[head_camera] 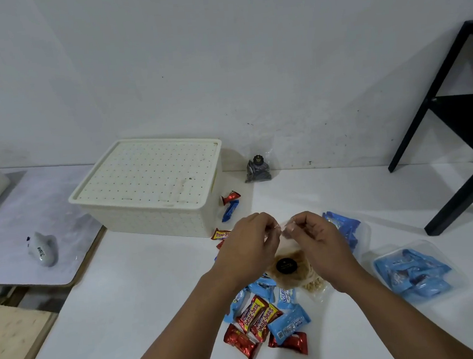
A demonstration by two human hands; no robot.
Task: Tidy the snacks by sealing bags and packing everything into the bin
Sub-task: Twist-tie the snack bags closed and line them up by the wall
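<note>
Clear crinkly plastic pinched at the top edge by both hands: left hand [246,243] and right hand [319,242] each gripped the mouth of the snack bag [287,263], raised just off the table [154,301] between them. Bag soft, light, likely slippery; tan crisps inside probably fragile, so best held by the top seal strip, not the belly. Round black label on front. Just below the wrists, loose wrapped candies [266,318]: glossy red foil, red-yellow bars, pale blue sachets, all small and light. Right of the right hand, two clear tubs of blue packets [412,274], rigid-looking. Beyond the left hand, cream bin [150,187], perforated lid on, woven-texture sides, stiff plastic. Past both hands near the wall, second small clear bag with dark contents [258,168]. Far left, whitish lump [42,249] on a side surface. Black frame [453,120] far right.
</note>
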